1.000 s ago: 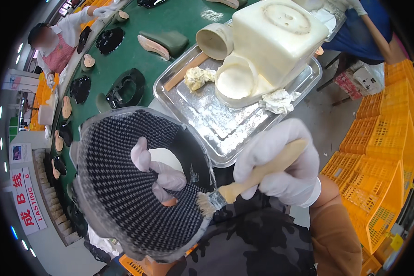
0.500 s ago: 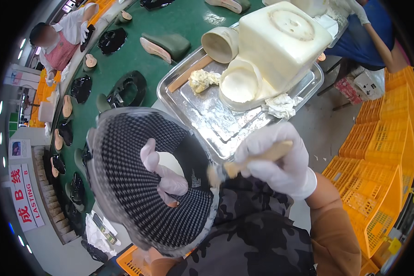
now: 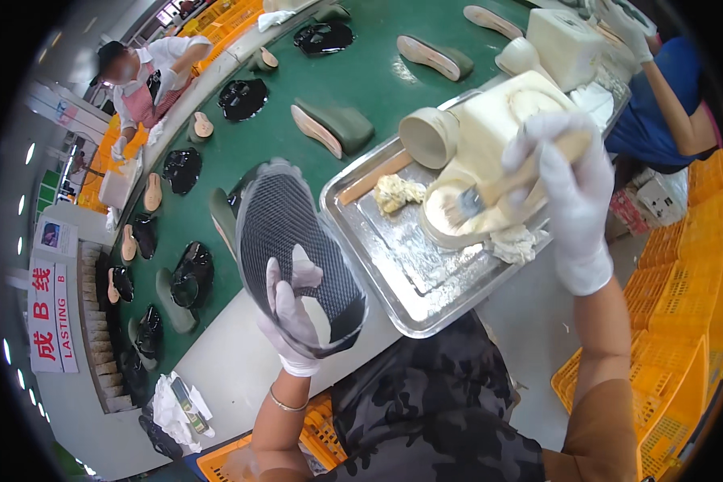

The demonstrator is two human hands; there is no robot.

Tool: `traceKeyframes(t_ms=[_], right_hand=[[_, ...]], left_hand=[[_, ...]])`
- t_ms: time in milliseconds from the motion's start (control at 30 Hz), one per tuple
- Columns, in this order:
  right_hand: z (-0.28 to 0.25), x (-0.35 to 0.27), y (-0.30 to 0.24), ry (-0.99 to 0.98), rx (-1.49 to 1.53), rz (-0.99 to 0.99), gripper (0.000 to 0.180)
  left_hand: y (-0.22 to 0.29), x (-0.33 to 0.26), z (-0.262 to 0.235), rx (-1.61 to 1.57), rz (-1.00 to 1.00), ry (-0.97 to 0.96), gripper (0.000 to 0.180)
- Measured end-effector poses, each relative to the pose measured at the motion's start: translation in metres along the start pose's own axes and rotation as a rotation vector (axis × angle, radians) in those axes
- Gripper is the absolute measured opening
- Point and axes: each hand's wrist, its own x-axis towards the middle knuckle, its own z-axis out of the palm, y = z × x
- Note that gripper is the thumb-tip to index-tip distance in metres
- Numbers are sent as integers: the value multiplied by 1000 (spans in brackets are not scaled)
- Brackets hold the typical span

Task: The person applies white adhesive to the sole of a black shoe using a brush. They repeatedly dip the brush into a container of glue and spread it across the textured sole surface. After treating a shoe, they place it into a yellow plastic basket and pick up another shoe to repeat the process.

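My gloved left hand [image 3: 287, 317] grips a black shoe upper [image 3: 285, 213] with a woven pattern; some fingers show through its opening. The upper hangs tilted beside the metal tray [image 3: 422, 320]. In my gloved right hand [image 3: 577, 193] is a wooden-handled brush [image 3: 502, 186], held over the tray. Its bristles are down in the round mouth of a cream plastic dispenser [image 3: 494, 112], at the white paste [image 3: 438, 213] there. A crumpled yellowish lump [image 3: 395, 194], a wooden stick [image 3: 371, 178], an open cream cup [image 3: 427, 138] and a white rag [image 3: 514, 243] are also on the tray.
Shoe lasts [image 3: 329, 128] and glossy black uppers [image 3: 193, 273] lie along the green belt [image 3: 281, 88]. Orange crates [image 3: 671, 321] stand at the right. One person [image 3: 149, 80] works across the belt, another [image 3: 659, 112] at far right. White paper [image 3: 177, 408] lies at lower left.
My right hand has moved the brush from the upper's edge up to the paste. The upper in my left hand has moved farther from me and turned. The view has shifted.
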Motion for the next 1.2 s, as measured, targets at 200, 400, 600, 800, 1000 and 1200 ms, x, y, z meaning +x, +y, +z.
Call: traceKeyframes(t_ms=[200,400,600,800,1000,1200], right_hand=[[-44,72,32,-290,-85,206,18],[-41,65,34,-333,-24,201,15],[-43,61,32,-328,-38,218,14],[-43,60,29,-380,-9,251,14],[-43,61,25,-396,-29,307,14],[-44,63,21,-403,10,338,13]], left_hand=[[33,29,6,-683,-589,84,28],[25,17,-2,-1087,-674,-63,28],[29,21,16,-492,-306,-137,35],[46,27,17,250,-93,-197,37],[48,56,23,767,412,-433,41],[27,92,37,690,282,-271,51]])
